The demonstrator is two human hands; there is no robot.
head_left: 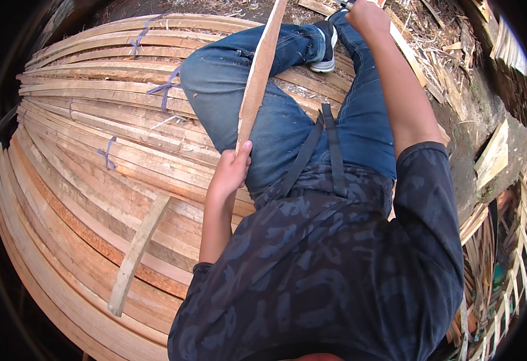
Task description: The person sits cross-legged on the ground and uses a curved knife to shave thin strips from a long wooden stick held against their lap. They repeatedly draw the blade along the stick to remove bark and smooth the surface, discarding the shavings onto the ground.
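Note:
My left hand (232, 168) is closed round the near end of a long wooden slat (260, 75), thumb on top. The slat slants up across my left thigh and runs out past the upper edge of the view; one long edge is paler than its brown face. At the top, my right hand (368, 23), arm stretched out, is closed on a dark-handled tool (348, 5). Only a bit of that tool shows beside the fist, so its kind is hidden. Below both hands are my legs in blue jeans (215, 90).
Wooden strips (95, 198) in bundles tied with purple bands (166, 89) lie under and left of me. A short loose stick (137, 256) rests across them. Shavings and scraps (450, 60) litter the ground at right, near a pale offcut (492, 153) and a slatted lattice (522, 253).

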